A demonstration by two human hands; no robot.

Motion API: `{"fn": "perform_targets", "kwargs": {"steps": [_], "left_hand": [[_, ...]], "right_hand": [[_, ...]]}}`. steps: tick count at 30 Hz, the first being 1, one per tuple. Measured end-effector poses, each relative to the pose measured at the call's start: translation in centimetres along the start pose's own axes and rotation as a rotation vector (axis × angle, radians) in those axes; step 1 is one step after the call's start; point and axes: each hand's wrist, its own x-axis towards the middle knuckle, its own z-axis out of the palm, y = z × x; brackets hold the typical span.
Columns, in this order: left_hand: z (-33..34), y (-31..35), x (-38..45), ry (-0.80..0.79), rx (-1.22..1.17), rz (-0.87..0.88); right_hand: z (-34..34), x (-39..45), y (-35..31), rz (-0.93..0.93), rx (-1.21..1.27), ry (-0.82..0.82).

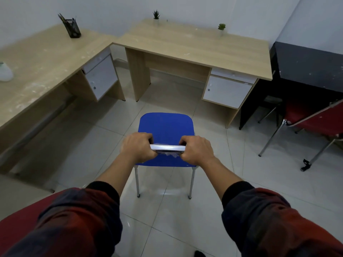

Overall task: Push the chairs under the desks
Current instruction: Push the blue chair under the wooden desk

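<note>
Two wooden desks meet at the corner ahead of me: the left desk [37, 58] carries a black pen holder [73, 28] and a white object [5, 72] at the picture's edge, and the far desk [194, 45] carries two small potted plants [156, 15] [221, 27] against the wall, with a white drawer unit [227, 89] under its right end. My left hand [138, 147] is closed around the left end of the blue chair's shiny metal top bar [168, 148], and my right hand [197, 150] is closed around its right end. That blue chair [166, 127] has a padded seat with rounded corners and thin metal legs, and stands on the pale floor tiles in front of the far desk's open knee space, not yet under it. Farther right, a red chair [315, 117] with metal legs sits beside a black desk [306, 64].
</note>
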Motion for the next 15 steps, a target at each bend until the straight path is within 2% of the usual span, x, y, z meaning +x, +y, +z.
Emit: {"fn": "perform_targets", "kwargs": {"steps": [9,15], "left_hand": [[-0.6,1.6,1.9,-0.204,0.048,-0.111],[-0.1,4.8,4.6,-0.203,0.025,-0.176]], "right_hand": [[-1.7,1.4,1.8,-0.079,0.057,-0.084],[-3.8,4.0,5.6,-0.122,0.053,-0.132]]}}
